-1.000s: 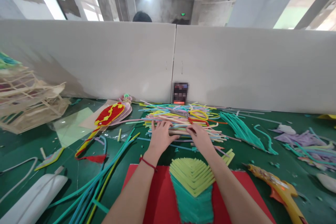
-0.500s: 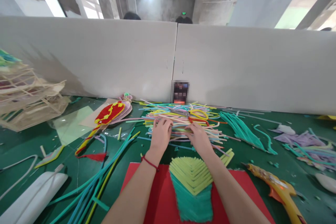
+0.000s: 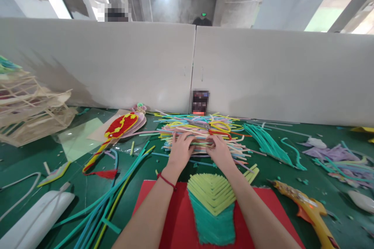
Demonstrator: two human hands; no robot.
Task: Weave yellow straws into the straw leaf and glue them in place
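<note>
A thick pile of multicoloured fuzzy sticks (image 3: pixel 201 126) lies at the middle of the green table. My left hand (image 3: pixel 181 148) is on the left part of the pile, its fingers curled round some pale sticks. To its right, my right hand (image 3: pixel 218 148) pinches sticks of the same pile between thumb and fingers. Scissors with yellow handles (image 3: pixel 220 126) lie on the pile just beyond. Below my wrists a red board (image 3: pixel 175 218) bears a piece of light green strips (image 3: pixel 213 190) over teal ones (image 3: pixel 214 221).
Teal sticks (image 3: pixel 270 146) lie right of the pile; a yellow glue gun (image 3: pixel 306 206) is at the lower right. At left are a red-yellow fan shape (image 3: pixel 121 125), long blue-green sticks (image 3: pixel 109 194) and a white power strip (image 3: pixel 37 218). A white partition (image 3: pixel 102 66) stands behind.
My left hand's fingers have curled further into the pile, its thumb moving inward. My right hand has closed a little more on the sticks. A person's head now shows above the partition at left.
</note>
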